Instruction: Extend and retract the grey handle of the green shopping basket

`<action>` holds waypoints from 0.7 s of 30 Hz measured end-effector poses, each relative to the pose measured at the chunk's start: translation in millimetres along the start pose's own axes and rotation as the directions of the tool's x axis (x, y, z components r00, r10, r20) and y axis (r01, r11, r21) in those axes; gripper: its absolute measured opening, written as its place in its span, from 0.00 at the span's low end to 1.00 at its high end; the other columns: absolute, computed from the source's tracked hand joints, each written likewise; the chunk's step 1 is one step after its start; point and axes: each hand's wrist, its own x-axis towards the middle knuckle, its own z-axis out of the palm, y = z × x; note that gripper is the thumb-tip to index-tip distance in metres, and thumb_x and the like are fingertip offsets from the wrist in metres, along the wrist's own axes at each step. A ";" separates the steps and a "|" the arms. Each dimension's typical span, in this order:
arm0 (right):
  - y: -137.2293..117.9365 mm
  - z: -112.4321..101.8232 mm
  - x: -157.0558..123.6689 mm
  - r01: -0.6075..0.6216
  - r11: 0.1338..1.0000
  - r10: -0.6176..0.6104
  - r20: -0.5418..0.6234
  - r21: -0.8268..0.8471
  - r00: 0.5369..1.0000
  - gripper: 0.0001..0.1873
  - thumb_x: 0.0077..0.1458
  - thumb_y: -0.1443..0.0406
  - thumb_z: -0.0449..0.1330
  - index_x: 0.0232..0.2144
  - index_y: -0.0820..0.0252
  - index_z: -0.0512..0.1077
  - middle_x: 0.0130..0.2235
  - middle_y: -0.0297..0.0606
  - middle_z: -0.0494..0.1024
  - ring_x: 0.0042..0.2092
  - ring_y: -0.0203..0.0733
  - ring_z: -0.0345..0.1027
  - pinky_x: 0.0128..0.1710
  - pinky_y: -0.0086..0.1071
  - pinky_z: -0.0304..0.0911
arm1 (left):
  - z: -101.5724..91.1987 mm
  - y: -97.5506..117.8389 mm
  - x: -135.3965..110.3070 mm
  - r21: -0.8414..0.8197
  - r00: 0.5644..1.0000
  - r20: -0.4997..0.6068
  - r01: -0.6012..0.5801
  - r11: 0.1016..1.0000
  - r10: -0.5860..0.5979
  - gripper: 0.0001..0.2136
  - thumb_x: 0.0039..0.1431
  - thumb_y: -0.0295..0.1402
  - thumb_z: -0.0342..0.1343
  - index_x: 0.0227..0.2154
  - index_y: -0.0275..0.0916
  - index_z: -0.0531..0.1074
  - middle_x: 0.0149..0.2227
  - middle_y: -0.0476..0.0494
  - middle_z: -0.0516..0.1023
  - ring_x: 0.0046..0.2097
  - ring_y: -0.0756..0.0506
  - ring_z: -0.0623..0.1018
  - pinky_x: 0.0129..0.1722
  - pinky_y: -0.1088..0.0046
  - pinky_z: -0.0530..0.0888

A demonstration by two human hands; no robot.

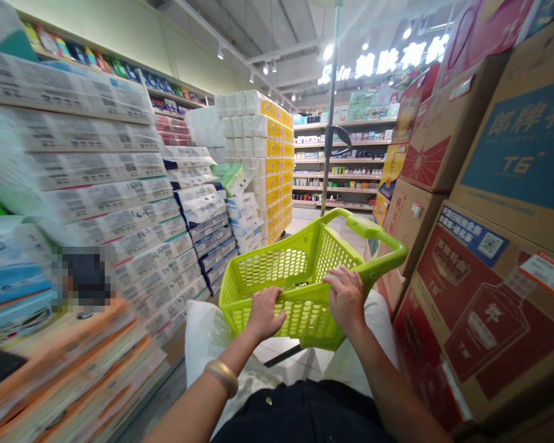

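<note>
A lime-green plastic shopping basket (277,261) with perforated walls stands tilted in front of me, its long handle (381,237) rising at the right. My left hand (265,312) is closed over the near rim, toward the basket's left end; a gold bangle (221,376) circles that wrist. Farther right, my right hand (346,298) grips the same rim close to where the handle begins. The fingertips of both hands curl over the edge, partly out of sight. Little of the basket's inside shows, and I cannot make out anything lying in it.
Stacked tissue packs (106,184) line the left side, with yellow-and-white paper rolls (270,166) beyond. Cardboard cartons (493,295) rise close on my right. A grey pole (330,111) stands behind the basket, before product shelves (346,157). Pale tiled floor (305,215) runs between.
</note>
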 end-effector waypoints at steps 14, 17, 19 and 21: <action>23.5 -19.5 16.3 -0.053 0.996 0.043 -0.129 -0.070 0.991 0.17 0.50 0.76 0.52 0.34 0.55 0.77 0.44 0.39 0.78 0.55 0.49 0.62 0.59 0.48 0.53 | -2.2 -4.4 7.6 -0.045 1.000 -0.015 0.023 0.999 -0.024 0.13 0.46 0.30 0.51 0.38 0.41 0.67 0.38 0.45 0.75 0.43 0.41 0.74 0.47 0.61 0.65; 9.3 -10.1 9.5 0.006 1.000 -0.007 -0.070 -0.004 0.998 0.17 0.51 0.76 0.52 0.34 0.55 0.77 0.43 0.37 0.78 0.55 0.48 0.62 0.59 0.46 0.54 | -4.2 -6.5 7.3 -0.045 0.999 -0.022 0.040 0.998 -0.041 0.12 0.46 0.31 0.50 0.37 0.41 0.67 0.37 0.45 0.75 0.43 0.41 0.74 0.46 0.60 0.65; -0.3 -4.6 3.7 0.040 0.999 -0.040 -0.004 0.032 0.999 0.17 0.51 0.76 0.51 0.34 0.54 0.77 0.44 0.36 0.78 0.55 0.47 0.62 0.60 0.45 0.53 | -5.1 -8.1 5.6 -0.047 0.998 -0.030 0.045 0.998 -0.046 0.12 0.46 0.31 0.50 0.37 0.41 0.67 0.38 0.45 0.76 0.43 0.41 0.74 0.46 0.60 0.65; -6.7 -1.4 -1.0 0.050 0.997 -0.053 0.043 0.053 0.998 0.19 0.52 0.76 0.51 0.35 0.53 0.77 0.45 0.35 0.78 0.56 0.45 0.62 0.61 0.45 0.52 | -5.8 -10.5 3.6 -0.053 0.998 -0.038 0.043 0.998 -0.046 0.12 0.46 0.31 0.50 0.37 0.41 0.67 0.38 0.45 0.76 0.43 0.41 0.74 0.47 0.61 0.65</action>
